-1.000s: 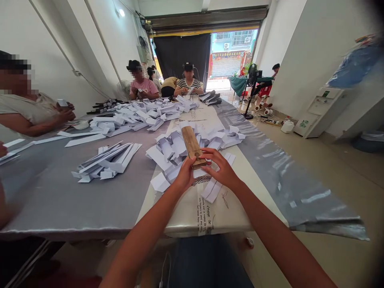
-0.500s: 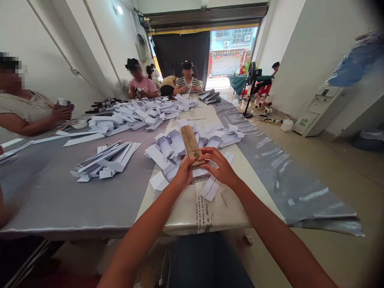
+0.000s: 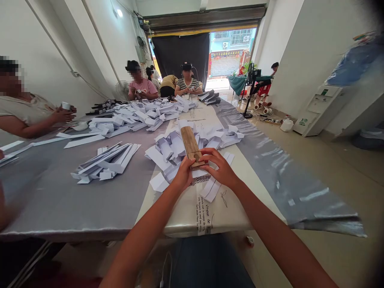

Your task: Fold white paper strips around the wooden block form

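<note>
Our left hand point(image 3: 183, 173) grips the near end of a block point(image 3: 190, 141), and our right hand point(image 3: 221, 169) holds its right side, fingers curled narrow. The block, long, flat, brown and wood-grained, slants away from both hands. Around its far end lie creased white papers point(image 3: 166, 147); farther left, a sharp-edged paper stack point(image 3: 109, 161); beneath, a glossy cream cover point(image 3: 240, 214).

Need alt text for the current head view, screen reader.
Left hand and right hand hold a wooden block by its near end, above folded white papers on a grey-and-cream tablecloth. A separate paper pile lies to the left; co-workers sit around the table.
</note>
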Demonstrator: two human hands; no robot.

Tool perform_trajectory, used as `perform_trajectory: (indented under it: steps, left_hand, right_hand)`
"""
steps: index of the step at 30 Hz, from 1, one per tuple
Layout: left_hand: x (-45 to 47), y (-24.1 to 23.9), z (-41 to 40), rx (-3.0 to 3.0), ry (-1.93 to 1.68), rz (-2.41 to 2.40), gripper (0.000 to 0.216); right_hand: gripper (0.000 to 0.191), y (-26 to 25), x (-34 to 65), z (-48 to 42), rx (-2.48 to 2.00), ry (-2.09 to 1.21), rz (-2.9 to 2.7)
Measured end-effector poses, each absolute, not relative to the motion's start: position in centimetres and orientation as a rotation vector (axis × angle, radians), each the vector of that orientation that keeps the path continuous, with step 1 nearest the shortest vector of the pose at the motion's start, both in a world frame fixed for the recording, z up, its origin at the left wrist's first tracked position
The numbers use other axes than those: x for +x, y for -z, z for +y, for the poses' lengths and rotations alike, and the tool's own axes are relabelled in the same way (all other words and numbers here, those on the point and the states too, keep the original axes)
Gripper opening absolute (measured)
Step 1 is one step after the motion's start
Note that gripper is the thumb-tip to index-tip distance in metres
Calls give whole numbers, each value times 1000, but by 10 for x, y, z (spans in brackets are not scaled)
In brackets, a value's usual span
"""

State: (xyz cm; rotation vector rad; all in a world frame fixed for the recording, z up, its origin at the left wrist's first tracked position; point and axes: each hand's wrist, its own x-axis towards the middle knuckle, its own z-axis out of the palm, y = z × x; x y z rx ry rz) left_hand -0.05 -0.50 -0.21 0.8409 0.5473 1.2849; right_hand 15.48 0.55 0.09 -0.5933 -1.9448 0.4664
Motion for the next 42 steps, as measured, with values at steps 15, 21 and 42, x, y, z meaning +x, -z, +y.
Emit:
perform_trajectory:
  steps: [15,21,42]
  left_hand:
    - [-2,-12,-8,615,-1390,452,30]
    - [-2,-12,-11,621,-1280,442,23]
    - [1,-8,-21,743,-1248,496,30]
  right_hand:
    - [58,-5,155,1,-589,-458,-1986]
    - [47,0,152,8,-592,-385,-1853]
    - [28,0,142,3,-627,-585,-1572]
